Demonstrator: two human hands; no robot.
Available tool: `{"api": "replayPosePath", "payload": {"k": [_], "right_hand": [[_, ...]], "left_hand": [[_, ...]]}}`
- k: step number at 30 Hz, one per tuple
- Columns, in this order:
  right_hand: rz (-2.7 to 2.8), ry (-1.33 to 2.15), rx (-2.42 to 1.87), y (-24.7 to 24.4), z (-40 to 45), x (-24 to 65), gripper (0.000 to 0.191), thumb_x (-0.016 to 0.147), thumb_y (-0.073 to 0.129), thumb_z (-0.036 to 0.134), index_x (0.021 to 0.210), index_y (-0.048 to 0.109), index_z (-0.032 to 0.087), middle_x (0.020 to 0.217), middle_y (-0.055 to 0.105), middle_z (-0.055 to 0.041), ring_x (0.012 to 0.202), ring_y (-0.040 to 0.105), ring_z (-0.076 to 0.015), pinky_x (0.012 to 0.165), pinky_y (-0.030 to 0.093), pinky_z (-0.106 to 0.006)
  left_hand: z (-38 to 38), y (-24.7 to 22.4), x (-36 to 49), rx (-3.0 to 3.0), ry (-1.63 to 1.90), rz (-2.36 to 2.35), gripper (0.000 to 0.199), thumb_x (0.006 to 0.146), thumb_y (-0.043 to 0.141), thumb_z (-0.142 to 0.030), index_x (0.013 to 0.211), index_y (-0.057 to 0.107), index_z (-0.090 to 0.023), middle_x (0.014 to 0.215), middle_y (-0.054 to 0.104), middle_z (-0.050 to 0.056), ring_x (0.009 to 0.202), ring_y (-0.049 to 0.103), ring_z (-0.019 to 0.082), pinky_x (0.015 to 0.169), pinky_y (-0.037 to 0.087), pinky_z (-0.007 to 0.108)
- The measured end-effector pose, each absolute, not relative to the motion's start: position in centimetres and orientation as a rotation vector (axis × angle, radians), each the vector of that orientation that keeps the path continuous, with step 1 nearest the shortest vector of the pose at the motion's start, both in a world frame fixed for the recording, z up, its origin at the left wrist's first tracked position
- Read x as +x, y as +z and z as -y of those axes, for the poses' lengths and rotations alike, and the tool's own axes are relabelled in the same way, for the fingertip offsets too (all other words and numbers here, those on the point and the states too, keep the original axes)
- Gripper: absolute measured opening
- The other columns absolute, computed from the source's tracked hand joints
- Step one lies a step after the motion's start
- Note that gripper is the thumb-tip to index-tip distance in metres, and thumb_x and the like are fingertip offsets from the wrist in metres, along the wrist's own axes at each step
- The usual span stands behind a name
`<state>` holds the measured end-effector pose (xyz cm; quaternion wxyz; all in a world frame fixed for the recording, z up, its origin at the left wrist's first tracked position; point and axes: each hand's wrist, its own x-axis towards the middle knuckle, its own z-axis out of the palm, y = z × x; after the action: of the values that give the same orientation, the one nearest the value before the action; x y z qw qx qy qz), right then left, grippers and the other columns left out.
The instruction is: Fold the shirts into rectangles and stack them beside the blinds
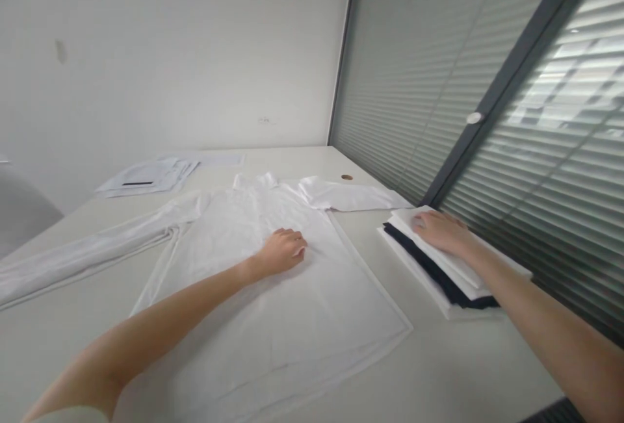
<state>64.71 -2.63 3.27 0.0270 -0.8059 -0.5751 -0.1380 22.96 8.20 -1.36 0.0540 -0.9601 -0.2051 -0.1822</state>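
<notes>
A white long-sleeved shirt (292,306) lies spread out on the white table (361,377), its collar toward the wall and its sleeves reaching out to both sides. My left hand (283,251) rests on the middle of the shirt, fingers bent and close together; whether they pinch any cloth is hidden. At the right, my right hand (441,229) lies with its fingers spread over the far end of a stack of folded clothes (453,266). White cloth is on top of the stack, a dark layer shows in between, and white lies at the bottom.
Loose papers (146,177) with a dark strip on them lie at the table's back left. A round cable hole (347,177) is near the back right. Glass with blinds (419,98) borders the table's right side, and a grey chair back (24,208) stands beyond the left edge.
</notes>
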Motion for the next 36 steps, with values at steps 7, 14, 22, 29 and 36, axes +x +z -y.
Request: {"api": "replayPosePath", "payload": {"k": [7, 14, 22, 29, 36], "right_hand": [[1.791, -0.568, -2.258, 3.6, -3.8, 56.9, 0.039, 0.086, 0.051, 0.032, 0.119, 0.065, 0.017, 0.136, 0.055, -0.0181, 0.126, 0.05, -0.0358, 0.1, 0.043, -0.051], [2.127, -0.221, -1.924, 0.5, -10.4, 48.5, 0.046, 0.094, 0.047, 0.047, 0.127, 0.065, 0.02, 0.135, 0.06, -0.0148, 0.128, 0.052, -0.0315, 0.107, 0.041, -0.045], [2.369, 0.055, -1.813, -2.6, -11.7, 41.9, 0.073, 0.088, 0.049, 0.068, 0.149, 0.044, 0.028, 0.156, 0.04, -0.0093, 0.144, 0.033, -0.0358, 0.115, 0.031, -0.05], [2.393, 0.046, -1.88, -5.1, -10.8, 42.5, 0.072, 0.094, 0.031, 0.069, 0.154, 0.035, 0.028, 0.16, 0.032, -0.0095, 0.148, 0.024, -0.0335, 0.118, 0.023, -0.05], [2.358, 0.004, -1.908, -5.5, -10.9, 42.0, 0.066, 0.099, 0.027, 0.059, 0.153, 0.039, 0.023, 0.161, 0.031, -0.0106, 0.148, 0.024, -0.0319, 0.118, 0.023, -0.049]], "left_hand": [[-13.7, -1.5, 10.3, -2.646, -0.711, 1.381, 0.024, 0.088, 0.053, -0.02, 0.104, 0.071, -0.019, 0.109, 0.072, 0.007, 0.102, 0.065, 0.023, 0.094, 0.05, 0.037], [-13.9, -2.7, -0.7, -2.316, -0.507, 1.834, 0.047, 0.095, 0.046, -0.047, 0.135, 0.059, -0.024, 0.145, 0.054, 0.007, 0.137, 0.044, 0.029, 0.113, 0.034, 0.046], [-12.0, -4.0, -3.0, -2.328, -0.284, 1.991, 0.056, 0.099, 0.038, -0.047, 0.15, 0.04, -0.023, 0.16, 0.032, 0.01, 0.147, 0.027, 0.033, 0.117, 0.014, 0.062], [-11.9, -3.8, -3.5, -2.349, -0.319, 2.034, 0.055, 0.099, 0.039, -0.047, 0.15, 0.04, -0.026, 0.158, 0.035, 0.011, 0.145, 0.029, 0.038, 0.113, 0.016, 0.068], [-10.3, -3.1, -2.1, -2.28, -0.368, 1.86, 0.039, 0.096, 0.047, -0.031, 0.131, 0.061, -0.021, 0.152, 0.045, 0.01, 0.146, 0.031, 0.035, 0.119, 0.02, 0.057]]}}
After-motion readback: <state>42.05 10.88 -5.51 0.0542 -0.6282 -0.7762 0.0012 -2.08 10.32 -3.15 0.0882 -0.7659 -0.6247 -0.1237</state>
